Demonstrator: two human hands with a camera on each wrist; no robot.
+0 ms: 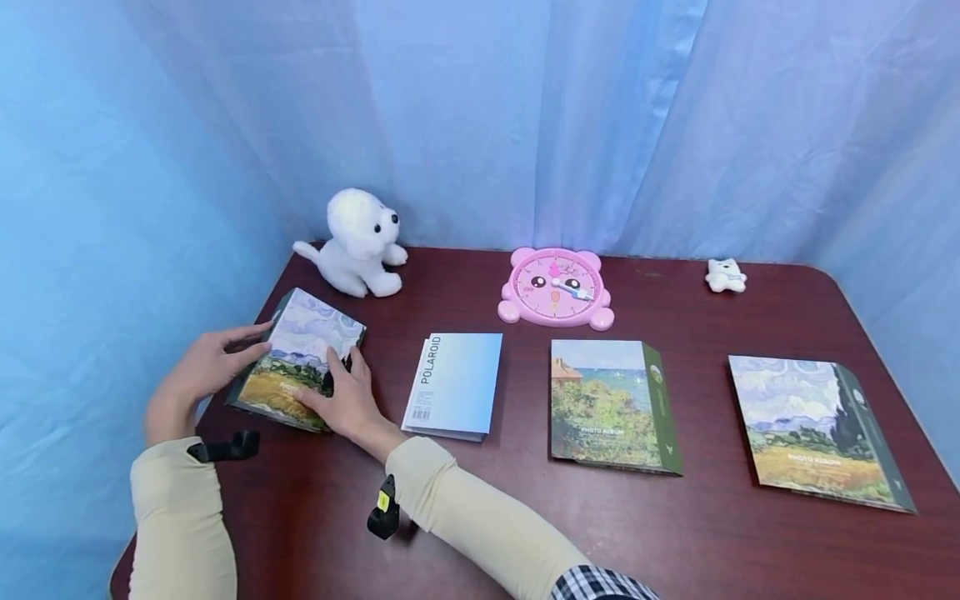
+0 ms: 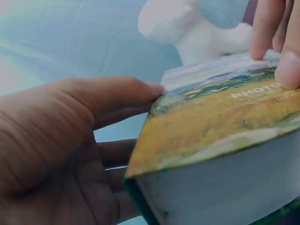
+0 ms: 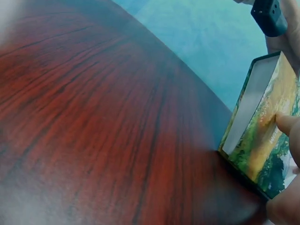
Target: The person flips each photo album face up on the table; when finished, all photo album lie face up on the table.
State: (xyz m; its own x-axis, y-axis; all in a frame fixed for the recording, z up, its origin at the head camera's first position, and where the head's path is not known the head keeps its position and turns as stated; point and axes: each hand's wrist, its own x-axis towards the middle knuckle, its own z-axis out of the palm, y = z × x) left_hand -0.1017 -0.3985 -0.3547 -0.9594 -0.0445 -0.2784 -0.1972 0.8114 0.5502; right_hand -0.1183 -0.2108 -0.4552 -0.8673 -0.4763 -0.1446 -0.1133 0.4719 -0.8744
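At the table's left lies a thick photo album (image 1: 300, 358) with a painted field and sky on its cover. My left hand (image 1: 202, 367) is at the spine, thumb tip right at the cover's edge in the left wrist view. Its other fingers extend along the spine and are partly hidden behind it. My right hand (image 1: 352, 404) holds the album's right side, with thumb and a finger on the cover and other fingers over the edge. The page block (image 3: 253, 98) shows in the right wrist view.
A white plush dog (image 1: 360, 242) sits behind the album. To its right are a Polaroid album (image 1: 457, 383), a pink toy clock (image 1: 555, 287), a green-edged photo album (image 1: 607, 400), another field-painting album (image 1: 813, 425) and a small white bear figure (image 1: 725, 276). Blue curtains (image 1: 480, 125) enclose the table.
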